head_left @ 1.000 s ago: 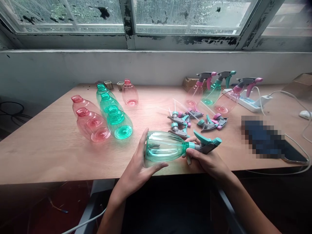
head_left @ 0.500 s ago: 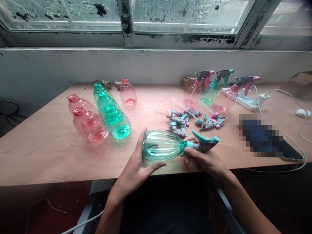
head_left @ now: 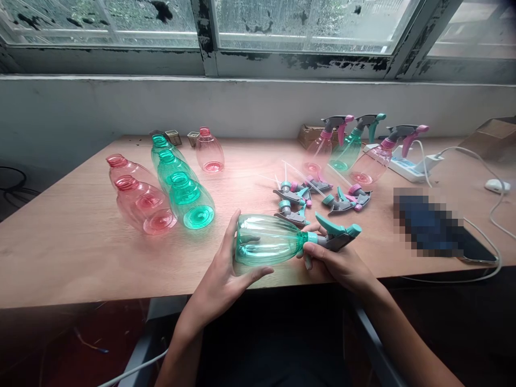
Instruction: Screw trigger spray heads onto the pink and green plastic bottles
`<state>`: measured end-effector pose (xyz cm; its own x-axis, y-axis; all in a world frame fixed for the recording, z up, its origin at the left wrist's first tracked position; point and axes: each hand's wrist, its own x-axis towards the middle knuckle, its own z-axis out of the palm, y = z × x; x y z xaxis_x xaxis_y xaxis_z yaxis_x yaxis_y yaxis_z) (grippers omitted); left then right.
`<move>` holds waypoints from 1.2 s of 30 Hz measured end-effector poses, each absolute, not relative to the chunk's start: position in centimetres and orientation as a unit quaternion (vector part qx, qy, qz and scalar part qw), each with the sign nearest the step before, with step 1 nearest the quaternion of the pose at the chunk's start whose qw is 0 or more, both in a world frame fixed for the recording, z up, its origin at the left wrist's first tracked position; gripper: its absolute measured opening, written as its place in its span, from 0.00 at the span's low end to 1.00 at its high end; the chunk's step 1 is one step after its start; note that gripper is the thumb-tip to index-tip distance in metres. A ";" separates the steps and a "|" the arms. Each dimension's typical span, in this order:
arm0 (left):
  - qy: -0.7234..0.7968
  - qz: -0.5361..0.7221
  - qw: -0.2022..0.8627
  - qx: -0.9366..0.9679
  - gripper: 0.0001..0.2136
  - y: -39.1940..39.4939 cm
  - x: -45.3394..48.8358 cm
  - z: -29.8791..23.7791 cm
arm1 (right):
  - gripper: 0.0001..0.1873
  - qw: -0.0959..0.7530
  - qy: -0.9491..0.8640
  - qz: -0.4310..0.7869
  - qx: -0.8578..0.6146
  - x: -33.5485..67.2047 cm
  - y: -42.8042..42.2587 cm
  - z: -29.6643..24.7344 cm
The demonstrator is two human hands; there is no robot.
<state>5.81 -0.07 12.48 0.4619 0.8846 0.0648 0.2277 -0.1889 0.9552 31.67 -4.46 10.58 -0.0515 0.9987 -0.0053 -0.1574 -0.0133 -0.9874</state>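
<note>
A clear green spray bottle [head_left: 268, 240] lies on its side in the air above the table's front edge, its base to the left. Around that base is my left hand [head_left: 226, 274], with the thumb along the near side and some fingers hidden behind the bottle. My right hand [head_left: 332, 263] pinches the turquoise collar [head_left: 309, 238] at the neck. The grey and turquoise trigger head [head_left: 338, 234] sits on the neck and points right. Just beyond the bottle, several loose trigger heads [head_left: 293, 215] with thin tubes lie in a pile.
Several open green bottles [head_left: 193, 201] and pink bottles [head_left: 145, 207] stand at the left, with another pink bottle [head_left: 209, 153] farther back. Three spray bottles with heads [head_left: 371, 161] stand at the back right. Near them are a power strip [head_left: 409, 166], cables and a blurred phone [head_left: 475, 244].
The whole view has shifted very slightly. Both hands keep the same hold on the green spray bottle, with no visible turning.
</note>
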 end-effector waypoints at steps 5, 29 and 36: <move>0.402 0.328 0.493 0.698 0.51 -0.1 5.8 12.5 | 0.14 0.522 -0.468 0.548 -0.456 31.7 -4.4 10.7; 0.399 0.335 0.467 0.715 0.51 0.1 5.8 12.3 | 0.13 0.524 -0.487 0.531 -0.454 31.8 -4.3 10.4; 0.391 0.338 0.475 0.712 0.50 0.1 5.9 12.4 | 0.12 0.529 -0.487 0.525 -0.455 31.7 -4.5 10.5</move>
